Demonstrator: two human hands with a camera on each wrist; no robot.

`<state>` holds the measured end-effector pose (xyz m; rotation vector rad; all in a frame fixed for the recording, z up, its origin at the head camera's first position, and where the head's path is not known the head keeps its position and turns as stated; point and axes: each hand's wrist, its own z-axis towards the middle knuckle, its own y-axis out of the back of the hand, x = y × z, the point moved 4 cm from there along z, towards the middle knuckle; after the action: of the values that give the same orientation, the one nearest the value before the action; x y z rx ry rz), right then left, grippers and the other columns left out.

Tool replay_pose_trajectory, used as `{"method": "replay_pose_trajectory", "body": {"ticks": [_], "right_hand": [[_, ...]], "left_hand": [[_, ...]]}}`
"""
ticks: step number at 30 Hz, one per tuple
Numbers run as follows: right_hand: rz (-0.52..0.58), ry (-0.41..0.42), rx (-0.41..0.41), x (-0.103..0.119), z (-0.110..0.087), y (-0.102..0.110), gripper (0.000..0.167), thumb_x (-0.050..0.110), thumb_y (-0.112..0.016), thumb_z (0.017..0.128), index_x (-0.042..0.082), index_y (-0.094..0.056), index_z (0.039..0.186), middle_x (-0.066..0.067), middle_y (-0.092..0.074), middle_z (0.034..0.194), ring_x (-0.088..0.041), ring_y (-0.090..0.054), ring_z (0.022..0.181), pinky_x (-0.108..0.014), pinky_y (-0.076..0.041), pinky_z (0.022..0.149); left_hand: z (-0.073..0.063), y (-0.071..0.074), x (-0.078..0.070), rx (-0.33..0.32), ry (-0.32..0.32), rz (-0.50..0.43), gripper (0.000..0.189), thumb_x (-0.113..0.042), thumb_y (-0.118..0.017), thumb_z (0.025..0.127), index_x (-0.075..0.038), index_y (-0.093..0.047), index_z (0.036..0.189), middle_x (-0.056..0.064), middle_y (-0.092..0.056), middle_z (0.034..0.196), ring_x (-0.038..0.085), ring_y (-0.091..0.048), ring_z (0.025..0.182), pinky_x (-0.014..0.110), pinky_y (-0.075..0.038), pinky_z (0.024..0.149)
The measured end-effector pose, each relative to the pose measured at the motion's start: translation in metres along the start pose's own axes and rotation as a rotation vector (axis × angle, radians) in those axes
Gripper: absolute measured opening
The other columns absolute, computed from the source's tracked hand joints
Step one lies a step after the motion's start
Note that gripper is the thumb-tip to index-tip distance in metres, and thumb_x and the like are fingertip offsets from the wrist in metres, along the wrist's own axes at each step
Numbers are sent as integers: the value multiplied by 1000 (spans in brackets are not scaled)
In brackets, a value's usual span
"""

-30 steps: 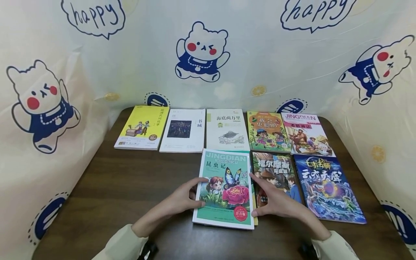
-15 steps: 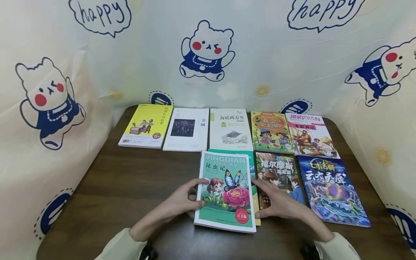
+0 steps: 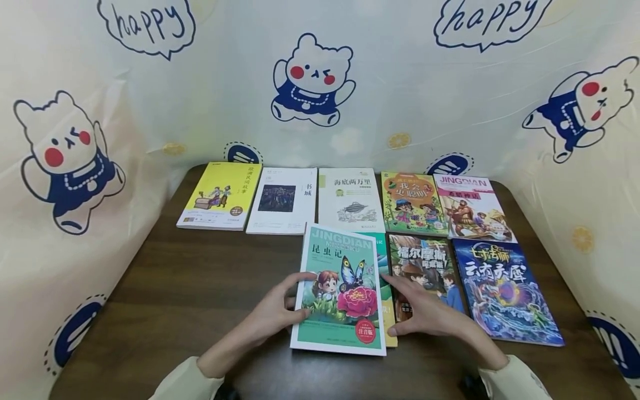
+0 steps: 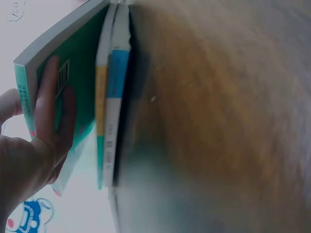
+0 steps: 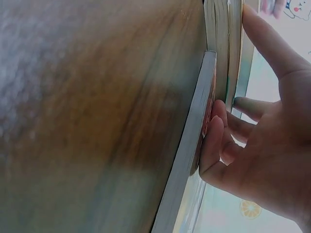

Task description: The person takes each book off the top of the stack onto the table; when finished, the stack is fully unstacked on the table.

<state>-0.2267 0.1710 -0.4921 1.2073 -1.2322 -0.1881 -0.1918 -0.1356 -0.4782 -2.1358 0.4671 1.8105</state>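
My left hand [image 3: 272,311] grips the left edge of a green children's book [image 3: 330,328] with a butterfly and pink flower on its cover. The left wrist view shows fingers under its barcoded back cover, thumb on the other side. That book is raised and tilted over a stack of books [image 4: 115,73]. To the right, my right hand [image 3: 425,308] touches the stack's right side with its thumb [image 5: 267,41] at the page edges [image 5: 221,53]. Its other fingers are loosely bent over a dark detective book [image 3: 422,255].
A blue fantasy book [image 3: 505,300] lies at the right. Along the back are a yellow book [image 3: 220,194], a white book [image 3: 295,216], a pale submarine book [image 3: 350,203], an orange-and-green book [image 3: 415,222] and a pink-topped book [image 3: 475,211]. Brown wooden table [image 3: 200,289] shows at the left.
The green book has shifted left and tilted with my left hand, away from my right fingers. More of the teal and yellow book beneath shows. My right hand has stayed nearly in place.
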Motion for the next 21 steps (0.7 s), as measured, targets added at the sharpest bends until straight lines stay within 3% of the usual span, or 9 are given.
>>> {"method": "replay_pose_trajectory", "body": {"ticks": [4,10,16,21], "right_hand": [[-3,0,3,0,1,0,108,60,-77,70,17,-24,154,-22,-28,152,-46,-36,130,-62,-45,84],[-1,20,0,0,0,1,107,59,-77,71,15,-25,153,-22,-29,151,-41,-43,123,-57,-46,81],[3,30,-1,-1,0,0,106,59,-76,72,15,-24,153,-21,-28,152,-43,-41,126,-59,-46,82],[8,32,0,0,0,0,105,57,-76,73,15,-25,153,-21,-28,152,-39,-47,119,-55,-47,79]], "left_hand": [[-13,5,-16,-6,-52,71,68,6,-64,83,-11,-39,144,23,-26,145,41,-58,111,42,-56,73],[-34,21,-44,-52,-97,212,68,-1,-69,83,-19,-41,143,17,-32,141,41,-58,108,38,-57,70],[-54,44,-54,-151,-54,313,65,-9,-71,84,-22,-43,141,16,-31,144,42,-54,113,36,-56,69],[-67,64,-56,-198,-40,308,66,-11,-72,86,-18,-41,143,19,-27,147,39,-56,108,38,-57,66]]}}
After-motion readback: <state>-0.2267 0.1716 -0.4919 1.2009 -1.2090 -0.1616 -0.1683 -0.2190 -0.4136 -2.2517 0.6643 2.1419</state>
